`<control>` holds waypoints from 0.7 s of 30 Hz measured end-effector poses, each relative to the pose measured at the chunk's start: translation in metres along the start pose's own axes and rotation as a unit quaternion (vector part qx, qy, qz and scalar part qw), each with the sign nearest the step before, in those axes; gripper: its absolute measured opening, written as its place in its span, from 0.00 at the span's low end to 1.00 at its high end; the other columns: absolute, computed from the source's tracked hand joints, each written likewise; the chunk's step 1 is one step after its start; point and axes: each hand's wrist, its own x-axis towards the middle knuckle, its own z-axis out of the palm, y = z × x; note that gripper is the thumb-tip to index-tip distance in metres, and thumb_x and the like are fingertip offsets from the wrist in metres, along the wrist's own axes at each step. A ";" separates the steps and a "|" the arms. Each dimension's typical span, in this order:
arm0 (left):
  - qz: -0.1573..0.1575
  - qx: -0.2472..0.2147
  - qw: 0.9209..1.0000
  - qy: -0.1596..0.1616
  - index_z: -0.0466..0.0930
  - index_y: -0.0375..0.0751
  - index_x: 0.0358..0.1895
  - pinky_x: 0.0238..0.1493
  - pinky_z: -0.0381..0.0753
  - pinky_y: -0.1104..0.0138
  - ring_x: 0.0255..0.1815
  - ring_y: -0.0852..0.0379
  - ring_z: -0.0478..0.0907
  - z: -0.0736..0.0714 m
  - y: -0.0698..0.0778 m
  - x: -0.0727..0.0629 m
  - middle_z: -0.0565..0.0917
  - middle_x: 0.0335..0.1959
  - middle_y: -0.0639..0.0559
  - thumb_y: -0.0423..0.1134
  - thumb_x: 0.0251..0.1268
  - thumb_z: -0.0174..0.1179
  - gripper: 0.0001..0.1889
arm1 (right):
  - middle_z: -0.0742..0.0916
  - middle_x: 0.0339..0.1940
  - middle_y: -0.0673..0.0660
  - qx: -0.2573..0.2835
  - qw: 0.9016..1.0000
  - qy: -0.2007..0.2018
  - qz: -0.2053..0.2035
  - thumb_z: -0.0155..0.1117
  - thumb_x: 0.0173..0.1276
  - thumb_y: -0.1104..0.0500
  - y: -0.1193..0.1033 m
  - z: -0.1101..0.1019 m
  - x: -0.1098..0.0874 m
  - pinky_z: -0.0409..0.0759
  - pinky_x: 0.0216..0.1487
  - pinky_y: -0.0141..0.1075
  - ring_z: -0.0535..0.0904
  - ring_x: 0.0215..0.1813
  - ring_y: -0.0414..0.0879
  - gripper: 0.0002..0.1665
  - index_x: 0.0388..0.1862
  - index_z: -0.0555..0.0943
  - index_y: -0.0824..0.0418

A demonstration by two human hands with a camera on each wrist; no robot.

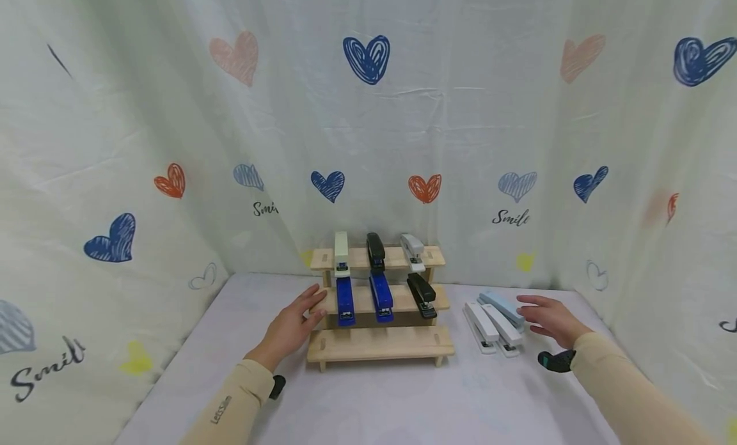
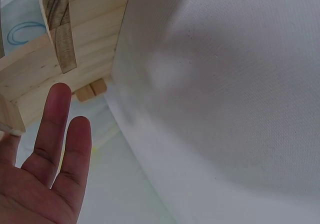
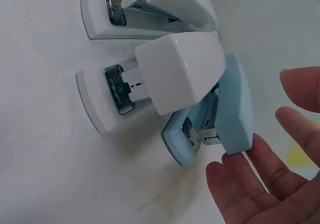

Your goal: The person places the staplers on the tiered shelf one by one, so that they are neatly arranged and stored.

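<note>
My left hand [image 1: 290, 327] is at the left end of a three-tier wooden rack [image 1: 380, 344], fingertips at its middle shelf. In the left wrist view, its fingers [image 2: 54, 119] are extended beside the wood. My right hand [image 1: 553, 321] reaches to a light blue stapler [image 3: 235, 111] on the table, its fingertips at the stapler's end, fingers loosely spread and not wrapped round it. Two white staplers [image 1: 480, 323] lie beside the blue one. On the rack's top shelf are pale green [image 1: 341, 250], black [image 1: 376, 250] and light grey [image 1: 412, 250] staplers.
The middle shelf bears two dark blue staplers [image 1: 345, 301] and a black one [image 1: 422, 295]. A white-covered table [image 1: 403, 406] lies beneath everything. Behind and at both sides hangs a white curtain [image 1: 391, 132] printed with hearts.
</note>
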 end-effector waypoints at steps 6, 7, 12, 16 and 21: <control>0.001 0.004 1.000 0.002 0.70 0.45 0.73 0.50 0.79 0.49 0.55 0.43 0.81 0.002 0.000 0.001 0.63 0.77 0.48 0.50 0.76 0.56 0.27 | 0.57 0.74 0.78 -0.014 1.000 -0.004 0.014 0.53 0.80 0.55 -0.003 0.006 0.010 0.64 0.67 0.61 0.59 0.70 0.73 0.35 0.76 0.58 0.73; 0.000 0.005 1.000 0.003 0.70 0.46 0.73 0.50 0.79 0.49 0.56 0.43 0.80 0.001 0.000 0.001 0.63 0.77 0.48 0.50 0.76 0.56 0.27 | 0.57 0.73 0.79 -0.016 1.000 -0.006 0.014 0.53 0.80 0.56 -0.004 0.006 0.010 0.65 0.66 0.61 0.59 0.70 0.73 0.35 0.76 0.58 0.73; -0.005 0.006 1.000 0.004 0.70 0.46 0.73 0.50 0.80 0.49 0.56 0.44 0.80 0.001 0.001 0.000 0.63 0.77 0.48 0.49 0.76 0.57 0.27 | 0.57 0.73 0.78 -0.001 0.999 -0.020 0.028 0.54 0.78 0.58 -0.005 0.009 0.012 0.69 0.65 0.58 0.64 0.65 0.71 0.33 0.76 0.60 0.71; -0.008 0.008 1.000 0.003 0.70 0.46 0.73 0.50 0.80 0.49 0.56 0.44 0.80 0.000 0.001 0.000 0.62 0.77 0.48 0.49 0.76 0.57 0.27 | 0.55 0.73 0.77 0.024 0.999 -0.031 0.028 0.54 0.78 0.60 -0.003 0.011 0.015 0.68 0.65 0.59 0.62 0.65 0.71 0.33 0.76 0.60 0.69; -0.008 0.008 1.000 0.000 0.69 0.46 0.73 0.50 0.79 0.49 0.57 0.44 0.80 0.000 0.002 0.000 0.62 0.77 0.49 0.48 0.76 0.57 0.27 | 0.51 0.75 0.76 0.050 0.997 -0.044 0.029 0.54 0.77 0.63 0.000 0.013 0.019 0.64 0.67 0.61 0.57 0.69 0.71 0.32 0.77 0.61 0.68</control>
